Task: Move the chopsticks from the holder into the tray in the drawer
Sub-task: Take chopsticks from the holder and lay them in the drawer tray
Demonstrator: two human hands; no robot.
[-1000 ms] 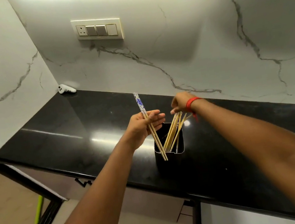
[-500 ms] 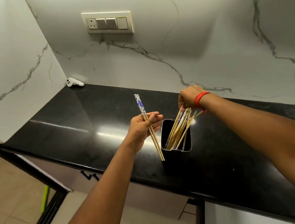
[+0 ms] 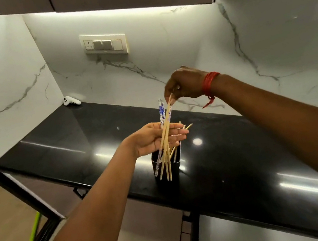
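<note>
The left hand is lying palm-up just above the holder, at about 6 o'clock of the scene's middle. Its fingers are loosely curled, cradling a few chopsticks whose lower ends are hanging down in front of the holder's near wall. I count roughly 3 or 4 sticks there, though overlap is making an exact count doubtful. One is carrying a blue-and-white patterned end.

Further back, toward 1 o'clock of the left hand, the right hand is pinching the top ends of another small bunch, its grip clenched on them. It is feeding them down into the left palm.

To do this step well, the right hand should be laying its sticks parallel to those already cradled. The left fingers should then be closing before the right lets go, since the loose fan could slip.

The dark square holder is standing upright on the black counter, near its front edge. A few plain sticks are leaning inside it toward 2 o'clock, so it is not yet empty.

Neither the drawer nor its tray is showing in this view.
</note>
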